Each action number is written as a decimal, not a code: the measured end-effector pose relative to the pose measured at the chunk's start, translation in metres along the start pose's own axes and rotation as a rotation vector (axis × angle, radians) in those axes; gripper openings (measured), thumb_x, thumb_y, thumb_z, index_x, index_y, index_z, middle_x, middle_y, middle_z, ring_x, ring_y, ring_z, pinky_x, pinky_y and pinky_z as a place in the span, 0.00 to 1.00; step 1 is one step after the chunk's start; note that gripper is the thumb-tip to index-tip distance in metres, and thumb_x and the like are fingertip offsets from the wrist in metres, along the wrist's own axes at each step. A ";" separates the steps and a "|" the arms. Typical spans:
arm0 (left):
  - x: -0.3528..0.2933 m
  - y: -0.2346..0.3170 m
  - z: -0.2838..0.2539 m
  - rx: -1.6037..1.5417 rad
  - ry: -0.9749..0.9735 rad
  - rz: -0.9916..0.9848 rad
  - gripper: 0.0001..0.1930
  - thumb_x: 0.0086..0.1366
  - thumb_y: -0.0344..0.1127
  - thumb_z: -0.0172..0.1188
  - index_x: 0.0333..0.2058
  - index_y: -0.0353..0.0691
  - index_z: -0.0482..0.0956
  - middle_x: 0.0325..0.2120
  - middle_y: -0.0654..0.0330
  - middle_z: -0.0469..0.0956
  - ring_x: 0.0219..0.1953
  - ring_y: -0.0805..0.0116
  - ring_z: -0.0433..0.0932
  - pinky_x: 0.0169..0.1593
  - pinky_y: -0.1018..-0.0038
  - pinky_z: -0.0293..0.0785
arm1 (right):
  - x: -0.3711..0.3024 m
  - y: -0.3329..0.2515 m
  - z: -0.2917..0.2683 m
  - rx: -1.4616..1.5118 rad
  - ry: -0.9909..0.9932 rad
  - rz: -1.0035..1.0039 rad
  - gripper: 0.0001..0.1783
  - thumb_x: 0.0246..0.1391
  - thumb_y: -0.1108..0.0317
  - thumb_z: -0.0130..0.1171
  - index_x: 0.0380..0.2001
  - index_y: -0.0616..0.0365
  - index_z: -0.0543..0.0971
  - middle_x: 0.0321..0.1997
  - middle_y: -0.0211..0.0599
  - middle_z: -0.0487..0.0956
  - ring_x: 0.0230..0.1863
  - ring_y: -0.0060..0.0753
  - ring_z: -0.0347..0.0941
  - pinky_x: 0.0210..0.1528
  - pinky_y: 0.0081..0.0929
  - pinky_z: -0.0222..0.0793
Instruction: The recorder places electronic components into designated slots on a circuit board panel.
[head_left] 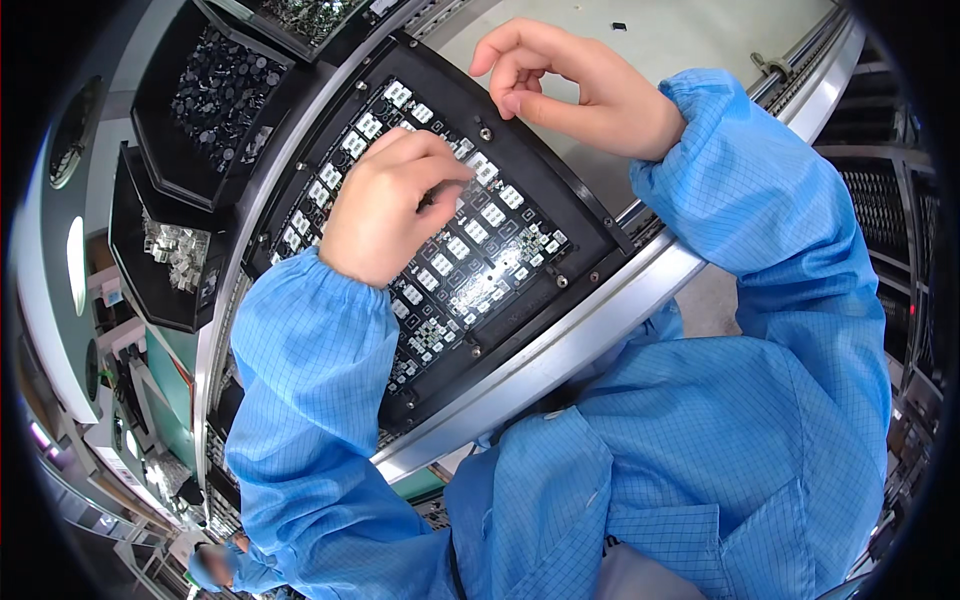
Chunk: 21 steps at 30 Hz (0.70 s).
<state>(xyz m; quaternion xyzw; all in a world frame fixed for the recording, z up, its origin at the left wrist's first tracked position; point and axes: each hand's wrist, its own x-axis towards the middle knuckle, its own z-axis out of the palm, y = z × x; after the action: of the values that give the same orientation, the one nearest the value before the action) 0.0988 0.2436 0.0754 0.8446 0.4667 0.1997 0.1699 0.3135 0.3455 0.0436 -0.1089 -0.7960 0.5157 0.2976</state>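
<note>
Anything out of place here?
One thing: a small black part lies by itself on the pale surface beyond the right hand, away from the bins of loose parts. Nothing else stands out.

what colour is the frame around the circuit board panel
The frame is black, showing best in the head view.

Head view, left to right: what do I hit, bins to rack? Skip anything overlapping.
Black bin with small pale parts → left hand → right hand → dark slatted rack at the right.
</note>
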 end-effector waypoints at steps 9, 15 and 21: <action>-0.004 0.014 -0.016 0.107 -0.042 0.015 0.19 0.47 0.20 0.60 0.41 0.36 0.78 0.34 0.56 0.77 0.36 0.59 0.74 0.41 0.67 0.74 | 0.002 0.006 -0.004 -0.040 -0.042 -0.007 0.16 0.56 0.79 0.48 0.49 0.61 0.66 0.30 0.29 0.72 0.35 0.21 0.68 0.41 0.22 0.64; -0.043 0.018 -0.091 0.315 0.353 -0.270 0.20 0.53 0.16 0.53 0.46 0.38 0.76 0.42 0.54 0.77 0.44 0.59 0.76 0.48 0.70 0.70 | -0.001 0.009 -0.002 -0.167 -0.175 0.146 0.17 0.55 0.76 0.55 0.48 0.58 0.65 0.20 0.29 0.67 0.23 0.21 0.63 0.28 0.21 0.62; -0.136 -0.079 -0.177 0.549 0.658 -0.750 0.17 0.55 0.27 0.56 0.45 0.39 0.75 0.37 0.54 0.77 0.37 0.65 0.76 0.42 0.72 0.72 | -0.004 0.007 -0.001 -0.202 -0.248 0.236 0.28 0.48 0.72 0.63 0.49 0.55 0.61 0.15 0.28 0.64 0.18 0.21 0.59 0.21 0.22 0.53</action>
<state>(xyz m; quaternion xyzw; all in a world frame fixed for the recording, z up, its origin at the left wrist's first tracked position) -0.1119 0.1844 0.1667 0.5278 0.7977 0.2496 -0.1508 0.3163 0.3478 0.0365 -0.1665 -0.8559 0.4741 0.1224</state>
